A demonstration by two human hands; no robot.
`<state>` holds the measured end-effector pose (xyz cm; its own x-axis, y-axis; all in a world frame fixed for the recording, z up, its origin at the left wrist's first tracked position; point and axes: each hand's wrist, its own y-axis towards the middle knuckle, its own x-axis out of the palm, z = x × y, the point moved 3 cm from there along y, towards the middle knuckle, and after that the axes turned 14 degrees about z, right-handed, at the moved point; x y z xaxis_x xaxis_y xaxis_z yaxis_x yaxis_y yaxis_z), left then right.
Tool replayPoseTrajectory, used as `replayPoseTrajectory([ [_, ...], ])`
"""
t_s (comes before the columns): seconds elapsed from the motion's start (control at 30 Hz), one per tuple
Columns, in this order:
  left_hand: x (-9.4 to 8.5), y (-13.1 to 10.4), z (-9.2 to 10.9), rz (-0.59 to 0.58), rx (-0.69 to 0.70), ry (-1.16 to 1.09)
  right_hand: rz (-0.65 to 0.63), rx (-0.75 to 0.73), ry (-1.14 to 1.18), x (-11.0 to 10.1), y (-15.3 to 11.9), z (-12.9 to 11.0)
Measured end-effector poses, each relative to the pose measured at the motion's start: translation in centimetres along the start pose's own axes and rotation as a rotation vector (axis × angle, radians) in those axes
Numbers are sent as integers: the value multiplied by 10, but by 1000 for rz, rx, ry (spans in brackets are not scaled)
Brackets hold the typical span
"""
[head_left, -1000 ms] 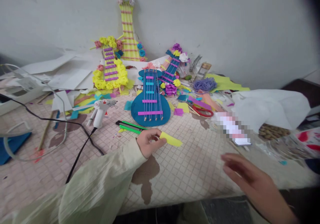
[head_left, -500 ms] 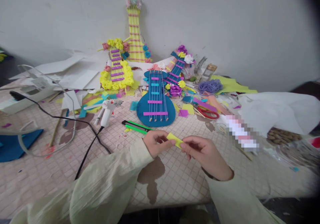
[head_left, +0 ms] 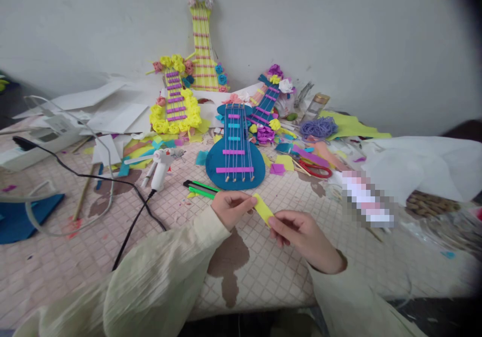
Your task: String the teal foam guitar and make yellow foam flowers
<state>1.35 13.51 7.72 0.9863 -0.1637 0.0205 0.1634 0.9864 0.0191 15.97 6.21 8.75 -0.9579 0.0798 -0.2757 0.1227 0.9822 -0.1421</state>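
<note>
A small strip of yellow paper [head_left: 264, 209] is stretched between my two hands above the table. My left hand [head_left: 230, 208] pinches its upper left end between thumb and finger. The lower right end is pinched by my right hand [head_left: 306, 235]. Just beyond lies a blue paper guitar [head_left: 233, 163] with purple and light-blue bars and strings running along it. A green utility knife [head_left: 200, 189] rests on the table beside my left hand, its near end partly hidden behind that hand.
A white glue gun [head_left: 161, 171] with a black cord stands at left. Decorated paper guitars, such as a yellow one [head_left: 175, 96], lean at the back. Red-handled scissors [head_left: 315, 169], purple yarn [head_left: 319, 127] and paper scraps lie right of centre. A white bag [head_left: 433, 161] sits far right.
The yellow strip has turned steeper and shows more of its face. My right hand has moved slightly down, and my left hand slightly up and left. Both keep their pinch.
</note>
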Motion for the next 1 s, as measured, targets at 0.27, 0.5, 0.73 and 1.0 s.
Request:
replayPoseTrajectory([
  [0.27,5,-7,-4,-164,-24,43,-15,-71,-15,-1,7,-3],
  [0.5,6,-10,-7,-111,-104,10,86,-80,-52,-2,11,-5],
  [0.73,8,-10,-7,-88,-136,-68,178,-120,-68,0,14,-2],
  [1.0,9,-11,-8,-100,-170,-64,222,-182,-136,7,14,-4],
])
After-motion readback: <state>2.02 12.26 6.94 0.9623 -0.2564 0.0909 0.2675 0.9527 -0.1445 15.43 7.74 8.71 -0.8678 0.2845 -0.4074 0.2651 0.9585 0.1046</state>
